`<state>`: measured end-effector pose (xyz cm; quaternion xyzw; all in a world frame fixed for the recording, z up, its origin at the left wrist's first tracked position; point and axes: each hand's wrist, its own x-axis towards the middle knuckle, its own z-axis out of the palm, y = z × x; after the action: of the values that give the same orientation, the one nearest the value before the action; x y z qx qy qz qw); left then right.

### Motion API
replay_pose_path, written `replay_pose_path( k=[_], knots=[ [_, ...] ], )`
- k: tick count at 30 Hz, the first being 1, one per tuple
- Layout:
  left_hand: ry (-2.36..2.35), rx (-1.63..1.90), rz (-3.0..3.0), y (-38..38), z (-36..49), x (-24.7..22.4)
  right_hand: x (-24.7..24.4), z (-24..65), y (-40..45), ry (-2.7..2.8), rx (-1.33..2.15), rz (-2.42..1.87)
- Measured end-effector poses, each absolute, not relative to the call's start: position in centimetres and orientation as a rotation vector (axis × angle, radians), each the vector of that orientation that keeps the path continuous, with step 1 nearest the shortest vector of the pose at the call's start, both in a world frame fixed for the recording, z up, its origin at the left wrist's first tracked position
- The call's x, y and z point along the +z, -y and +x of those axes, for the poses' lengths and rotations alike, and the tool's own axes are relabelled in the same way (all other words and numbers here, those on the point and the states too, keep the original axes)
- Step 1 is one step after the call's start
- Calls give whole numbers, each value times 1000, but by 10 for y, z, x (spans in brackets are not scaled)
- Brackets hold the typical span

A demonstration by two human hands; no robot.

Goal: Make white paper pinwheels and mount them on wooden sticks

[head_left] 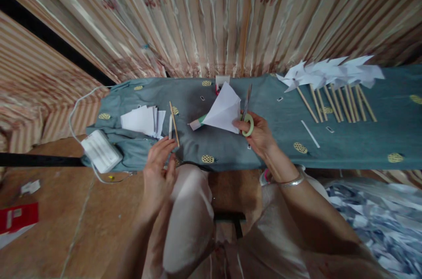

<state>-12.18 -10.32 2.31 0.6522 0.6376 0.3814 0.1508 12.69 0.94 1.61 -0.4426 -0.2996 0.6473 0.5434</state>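
Note:
My right hand (259, 134) grips a pair of scissors (246, 124) by the pale green handles, with the blades pointing away from me. Beside its fingertips is a creased white paper piece (223, 109); I cannot tell whether the fingers pinch it too. A small green and pinkish object (197, 123) pokes out at the paper's left end. My left hand (161, 162) hovers at the table's front edge, fingers loosely spread, close to the near end of a thin wooden stick (174, 122). Left of that stick lies a narrow white strip (170, 127).
A stack of white paper pieces (140, 120) and a white power strip (101, 151) with a cable lie at left. Several paper pinwheels on sticks (332, 74) lie at right, near a white strip (310, 133). A bag of paper scraps (376, 222) stands at lower right.

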Motion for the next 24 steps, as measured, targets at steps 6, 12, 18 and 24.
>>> replay_pose_path(
  k=[6, 12, 18, 24],
  knots=[
    [-1169, 1334, 821, 74, 1, 36, 18, 142, -14, 641, 1438, -1030],
    [-775, 1367, 524, 10, 62, 36, 19, 154, -15, 656, 1350, -996],
    [-846, 1345, 421, -5, 59, 29, 19, 157, -13, 709, 1390, -1047],
    [-947, 1374, 319, -5, 43, 26, 14, 154, -13, 699, 1445, -1068]
  ],
)
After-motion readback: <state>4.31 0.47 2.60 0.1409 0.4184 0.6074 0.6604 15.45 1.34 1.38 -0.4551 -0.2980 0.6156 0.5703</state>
